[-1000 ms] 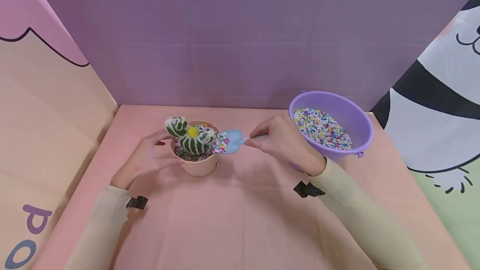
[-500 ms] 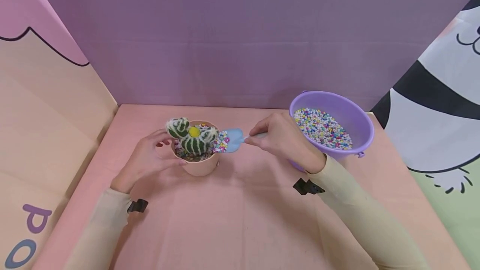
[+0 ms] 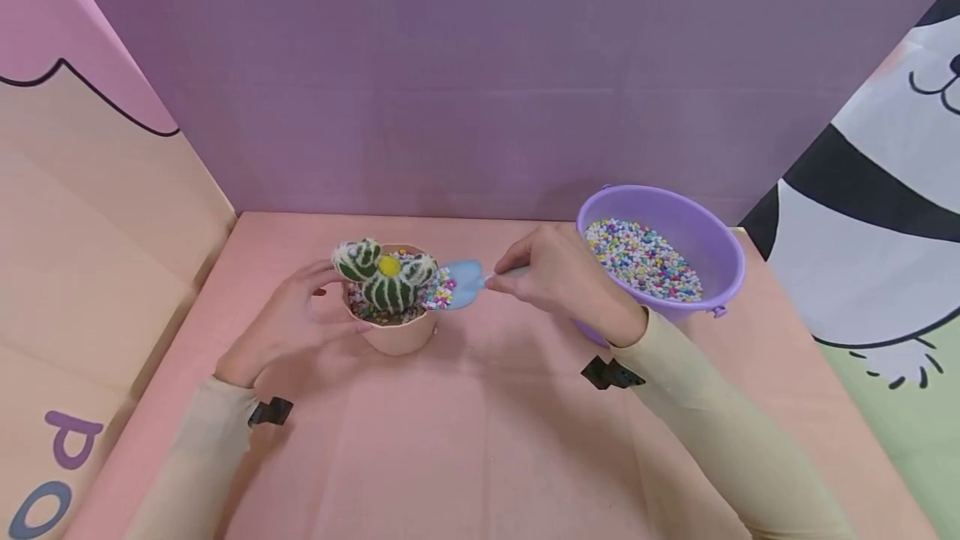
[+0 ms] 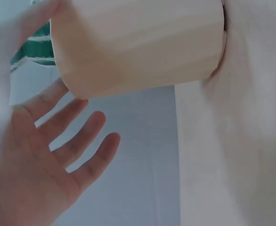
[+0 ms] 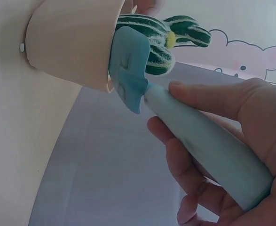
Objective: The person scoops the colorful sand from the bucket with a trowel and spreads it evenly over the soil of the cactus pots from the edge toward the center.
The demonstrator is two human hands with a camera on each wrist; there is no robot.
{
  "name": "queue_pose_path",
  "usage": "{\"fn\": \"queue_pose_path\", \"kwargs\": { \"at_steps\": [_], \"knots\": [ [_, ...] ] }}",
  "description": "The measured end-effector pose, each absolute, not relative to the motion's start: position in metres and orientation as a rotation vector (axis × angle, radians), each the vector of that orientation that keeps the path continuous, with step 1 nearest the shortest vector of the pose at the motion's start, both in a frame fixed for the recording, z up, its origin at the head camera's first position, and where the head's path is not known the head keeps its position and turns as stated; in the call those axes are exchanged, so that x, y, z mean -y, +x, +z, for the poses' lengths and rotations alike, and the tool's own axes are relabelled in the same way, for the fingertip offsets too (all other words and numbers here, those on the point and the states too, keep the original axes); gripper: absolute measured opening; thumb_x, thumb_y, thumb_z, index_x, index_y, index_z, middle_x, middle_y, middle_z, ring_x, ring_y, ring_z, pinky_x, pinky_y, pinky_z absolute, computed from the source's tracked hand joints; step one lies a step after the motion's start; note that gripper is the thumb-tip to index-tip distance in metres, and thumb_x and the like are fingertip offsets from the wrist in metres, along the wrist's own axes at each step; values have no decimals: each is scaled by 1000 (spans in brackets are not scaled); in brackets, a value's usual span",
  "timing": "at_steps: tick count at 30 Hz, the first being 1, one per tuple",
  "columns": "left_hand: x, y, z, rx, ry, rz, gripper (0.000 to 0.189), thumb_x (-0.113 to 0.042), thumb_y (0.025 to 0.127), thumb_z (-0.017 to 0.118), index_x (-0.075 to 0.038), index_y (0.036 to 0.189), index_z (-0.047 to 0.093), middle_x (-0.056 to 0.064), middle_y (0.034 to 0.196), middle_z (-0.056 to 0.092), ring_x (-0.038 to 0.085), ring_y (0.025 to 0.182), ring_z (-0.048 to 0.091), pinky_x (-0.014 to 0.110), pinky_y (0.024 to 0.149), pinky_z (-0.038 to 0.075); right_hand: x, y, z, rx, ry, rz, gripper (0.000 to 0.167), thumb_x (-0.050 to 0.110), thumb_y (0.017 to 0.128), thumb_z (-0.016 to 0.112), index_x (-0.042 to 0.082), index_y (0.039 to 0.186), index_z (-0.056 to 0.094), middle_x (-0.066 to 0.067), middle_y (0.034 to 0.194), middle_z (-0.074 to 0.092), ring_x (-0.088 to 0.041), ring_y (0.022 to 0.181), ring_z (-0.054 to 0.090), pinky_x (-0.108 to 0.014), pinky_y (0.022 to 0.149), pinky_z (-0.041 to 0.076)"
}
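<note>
A peach flowerpot [image 3: 399, 338] stands left of centre with a green-and-white striped cactus [image 3: 388, 294] in it, topped by a yellow flower. My left hand [image 3: 288, 315] holds the pot at its left rim, thumb in front and fingers behind. In the left wrist view, its ring and little fingers are off the pot. My right hand [image 3: 558, 277] grips the handle of a light blue toy trowel [image 3: 467, 283]. Colourful beads [image 3: 441, 288] lie on the blade's tip, which rests at the pot's right rim. From the right wrist, the trowel blade [image 5: 130, 70] appears tilted against the rim.
A purple bucket [image 3: 708, 252] part-filled with multicoloured beads [image 3: 645, 261] stands to the right, behind my right forearm. The pink-covered table [image 3: 465, 440] meets a purple back wall [image 3: 480, 82]. Printed cloth panels rise on both sides.
Very little differs. The cactus has shifted slightly to the right in the pot. Both hands keep their places, and the trowel's tip stays at the pot's rim with beads on it.
</note>
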State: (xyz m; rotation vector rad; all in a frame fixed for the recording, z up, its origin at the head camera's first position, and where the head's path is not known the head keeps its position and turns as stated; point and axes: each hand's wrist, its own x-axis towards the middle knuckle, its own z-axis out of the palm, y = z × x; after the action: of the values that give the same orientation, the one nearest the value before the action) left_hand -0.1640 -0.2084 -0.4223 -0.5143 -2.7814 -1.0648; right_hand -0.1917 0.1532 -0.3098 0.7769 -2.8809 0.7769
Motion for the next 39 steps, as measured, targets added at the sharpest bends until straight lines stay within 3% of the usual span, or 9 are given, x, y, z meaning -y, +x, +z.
{"fn": "queue_pose_path", "kwargs": {
  "at_steps": [6,15,22,26,29,32,39],
  "knots": [
    [209,-166,-426,2790,-500,-1207,66,-39,80,94,-15,137,70,7,156,59,31,143,54,57,107,52,-153,-192,-310,2872,788,723,14,32,83,88,20,90,89,7,86,83,-14,83,76,-31,70,56],
    [206,-165,-425,2797,-411,-1202,69,-42,78,96,-12,136,71,8,150,64,31,134,61,55,105,54,-154,-192,-310,2879,762,766,13,31,84,88,20,90,89,8,86,83,-13,82,76,-31,70,57],
    [203,-157,-424,2767,-369,-1056,72,-50,73,97,-6,126,76,13,150,63,36,137,60,59,106,53,-151,-192,-311,2826,798,652,14,35,82,89,23,89,89,10,84,82,-14,80,75,-31,69,52],
    [199,-153,-420,2771,-353,-940,64,-52,70,97,-9,115,80,14,142,64,38,134,59,62,111,48,-150,-191,-310,2844,779,674,15,34,83,88,21,90,89,8,85,83,-14,81,75,-31,69,54],
    [200,-154,-419,2787,-357,-906,59,-50,71,97,-10,111,79,19,146,60,43,138,55,66,114,44,-149,-191,-308,2878,754,700,14,33,84,87,21,91,89,8,87,83,-14,82,76,-31,70,56],
    [205,-157,-422,2799,-401,-952,58,-45,74,96,-9,115,77,23,154,55,46,145,49,69,119,39,-148,-191,-308,2900,738,703,14,33,85,87,21,92,89,8,88,83,-14,84,76,-32,71,56],
    [215,-166,-428,2776,-493,-1134,67,-35,77,96,-8,133,72,17,158,55,44,151,45,68,124,34,-149,-190,-308,2907,736,741,13,32,85,88,21,90,89,8,86,83,-14,83,76,-31,70,56]
  ]
}}
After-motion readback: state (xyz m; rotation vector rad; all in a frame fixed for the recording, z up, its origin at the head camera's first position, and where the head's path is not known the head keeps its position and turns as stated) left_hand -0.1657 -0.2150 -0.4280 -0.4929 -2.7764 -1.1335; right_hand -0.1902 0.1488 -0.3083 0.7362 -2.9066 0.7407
